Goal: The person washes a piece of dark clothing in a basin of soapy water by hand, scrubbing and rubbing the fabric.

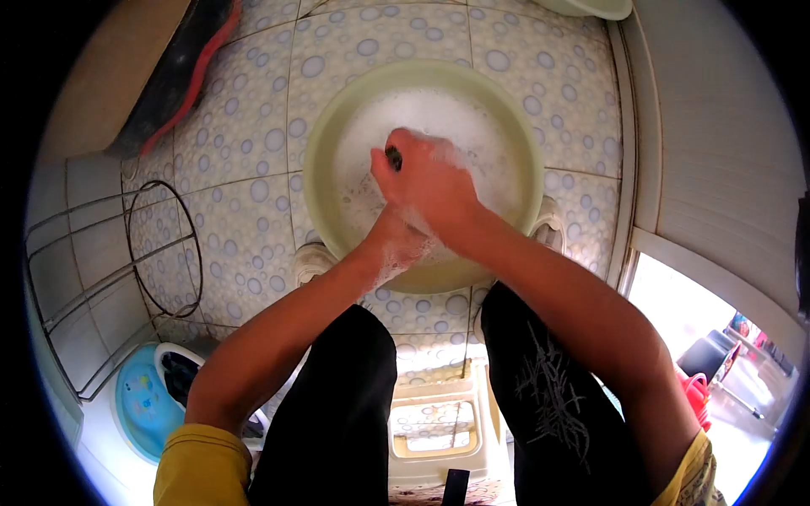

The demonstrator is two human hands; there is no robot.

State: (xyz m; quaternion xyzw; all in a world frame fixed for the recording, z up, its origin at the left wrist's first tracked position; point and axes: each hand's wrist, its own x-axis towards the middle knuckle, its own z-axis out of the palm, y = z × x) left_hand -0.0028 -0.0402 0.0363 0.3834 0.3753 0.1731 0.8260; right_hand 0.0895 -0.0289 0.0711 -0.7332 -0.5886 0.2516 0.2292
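A round pale green basin (319,198) stands on the floor, with foamy, soapy water (422,110) in it. Over the water my right hand (439,181) is closed in a fist with suds on it. A small dark thing (394,158) shows between its thumb and fingers, too little of it to name. My left hand (407,236) lies beneath the right one and touches it, wet with foam at the wrist. Its fingers are hidden by the right hand.
My shoes (314,262) flank the basin on the tiled floor (245,244). A pale plastic stool (434,392) is below me. Left are a wire rack (135,261) and a blue lid-like item (143,401). A pale cabinet or door panel (717,143) borders the right side.
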